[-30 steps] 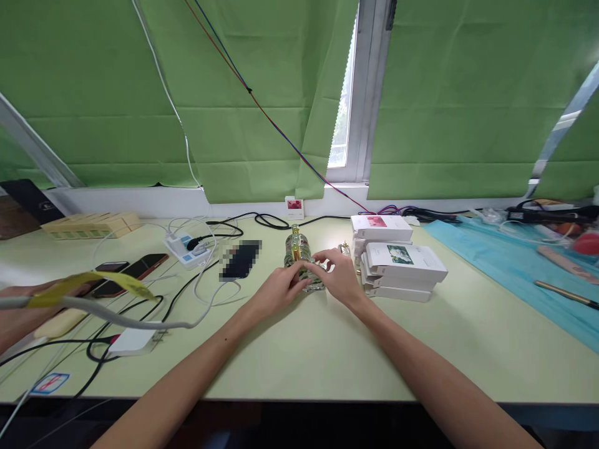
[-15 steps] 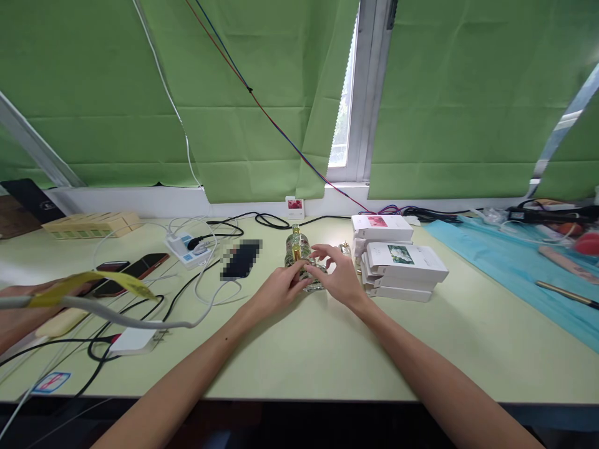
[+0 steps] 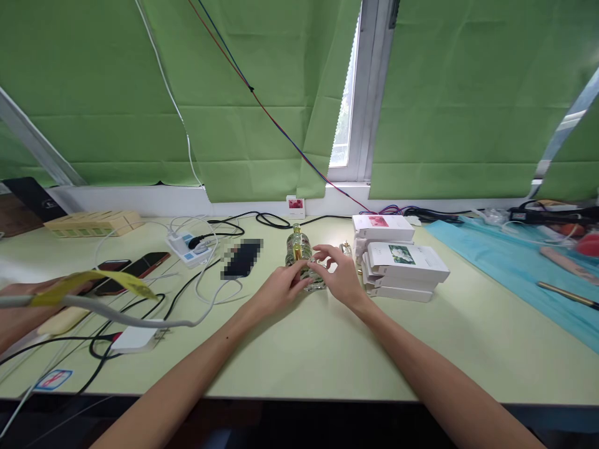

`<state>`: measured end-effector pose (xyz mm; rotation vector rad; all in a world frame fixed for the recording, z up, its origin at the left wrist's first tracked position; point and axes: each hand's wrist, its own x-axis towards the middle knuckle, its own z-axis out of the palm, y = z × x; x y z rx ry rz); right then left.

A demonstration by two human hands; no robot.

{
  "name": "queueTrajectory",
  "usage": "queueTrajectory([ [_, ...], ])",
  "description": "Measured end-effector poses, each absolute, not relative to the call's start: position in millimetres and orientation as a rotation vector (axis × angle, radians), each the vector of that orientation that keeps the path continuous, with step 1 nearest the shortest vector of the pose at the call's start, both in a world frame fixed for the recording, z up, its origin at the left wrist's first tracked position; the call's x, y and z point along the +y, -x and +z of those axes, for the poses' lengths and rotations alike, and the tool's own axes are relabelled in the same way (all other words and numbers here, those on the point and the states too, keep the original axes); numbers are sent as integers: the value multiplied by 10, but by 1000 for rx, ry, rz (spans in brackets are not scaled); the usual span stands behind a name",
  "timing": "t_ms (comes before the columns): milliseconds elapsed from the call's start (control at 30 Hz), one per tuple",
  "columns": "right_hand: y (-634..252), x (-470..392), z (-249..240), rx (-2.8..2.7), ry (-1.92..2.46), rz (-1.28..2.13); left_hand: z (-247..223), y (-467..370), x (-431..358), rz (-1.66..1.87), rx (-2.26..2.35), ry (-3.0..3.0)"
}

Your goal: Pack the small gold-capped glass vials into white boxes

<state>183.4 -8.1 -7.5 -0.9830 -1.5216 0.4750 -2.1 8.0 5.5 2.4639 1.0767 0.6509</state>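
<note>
Several clear ribbed glass bottles stand close together in the middle of the table. The rear bottle [image 3: 297, 243] has a gold-yellow neck piece. Both hands meet over the front glass bottle [image 3: 317, 285], whose base shows below the fingers. My left hand [image 3: 279, 288] is closed, thumb and fingers pinched at the bottle's top from the left. From the right, my right hand [image 3: 344, 277] pinches at the same spot, its fingers bent. The exact part between the fingertips is hidden. A small glass bottle with a metallic top [image 3: 345, 248] stands just beyond my right hand.
Stacked white boxes [image 3: 409, 274] with flower pictures stand right of my hands. Left lie a dark phone [image 3: 241, 259], a power strip [image 3: 191, 249], cables and a white adapter [image 3: 135, 338]. Another person's hand [image 3: 42, 293] is at the left edge. Blue sheeting [image 3: 491, 262] covers the right side.
Almost nothing differs. Both hands stay at the front glass bottle with only a slight shift of the fingers, and the view has moved very slightly.
</note>
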Motion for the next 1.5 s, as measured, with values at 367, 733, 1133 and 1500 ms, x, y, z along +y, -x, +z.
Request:
queueTrajectory([
  [367, -1792, -90, -87, -1444, 997, 521, 63, 18, 75, 655, 1062, -2471],
  [733, -1738, -115, -105, -1340, 1029, 570, 48, 17, 75, 666, 1077, -2463],
  [1133, -1728, -126, -88, -1330, 1042, 586, 56, 12, 75, 658, 1076, -2457],
  [1500, -1769, -117, -86, -1369, 1017, 609, 68, 9, 62, 663, 1080, -2438],
])
